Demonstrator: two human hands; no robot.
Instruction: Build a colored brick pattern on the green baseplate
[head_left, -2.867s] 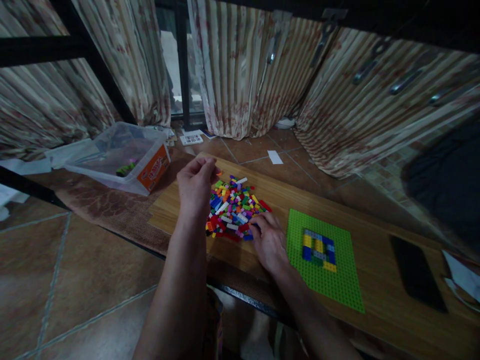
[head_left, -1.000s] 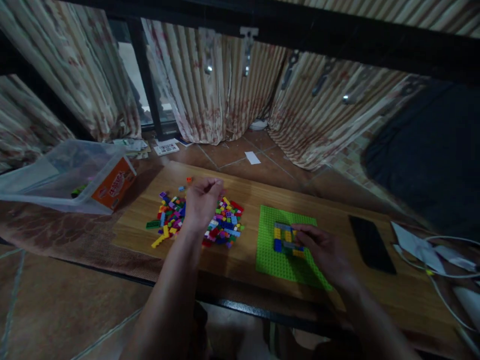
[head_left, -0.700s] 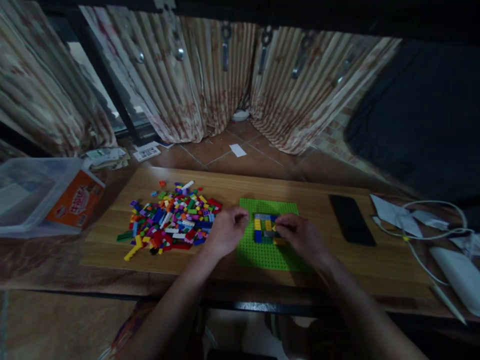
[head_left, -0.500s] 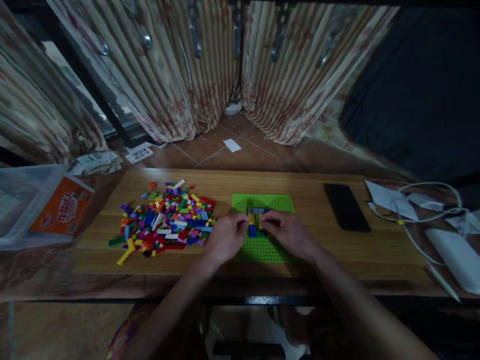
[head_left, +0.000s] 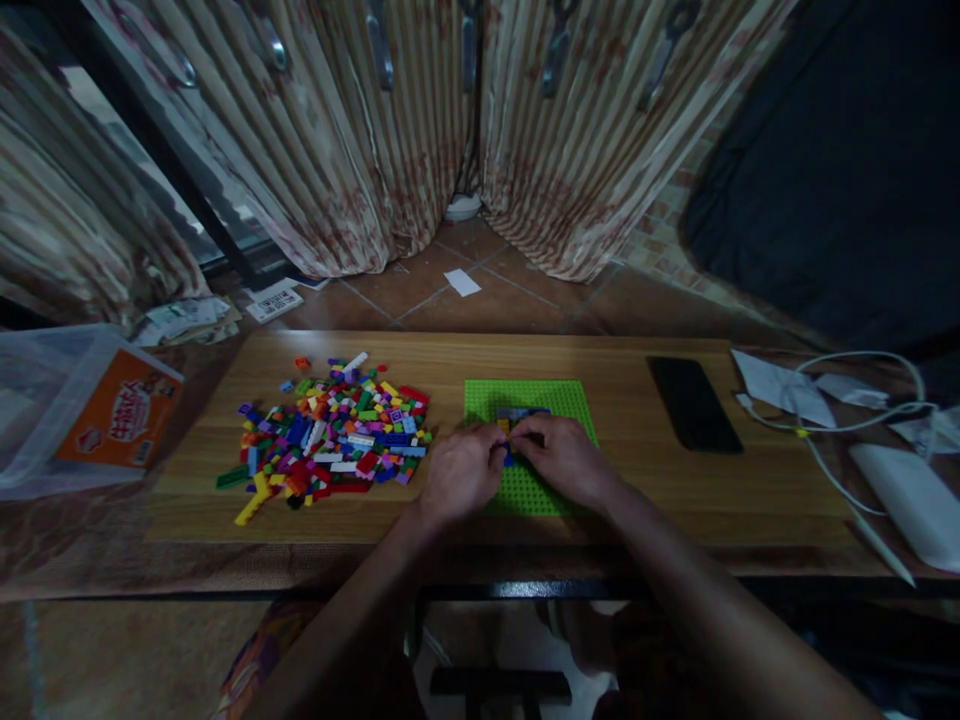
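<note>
- Your left hand [head_left: 461,472] sits at the left edge of the green baseplate [head_left: 570,400], its fingertips turned in toward the small brick build [head_left: 517,414] at the plate's middle.
- Your right hand [head_left: 564,458] lies over the plate from the right, covering most of the build; only a grey and yellow strip shows past the knuckles.
- The fingertips of the two hands meet over the build. The fingers of both are curled, but you cannot tell from this view whether either one pinches a brick or only presses down.
- The baseplate lies flat on the wooden board [head_left: 630,495], about at its middle.
- The loose brick pile [head_left: 330,435] lies on the board just left of your left hand, apart from the plate.
- A black phone [head_left: 694,403] lies flat on the board to the right of the plate, well apart from your hands.
- A clear tub [head_left: 45,400] with an orange label stands off the board's left end.
- A white cable [head_left: 847,425] and papers lie past the phone at the right end.
</note>
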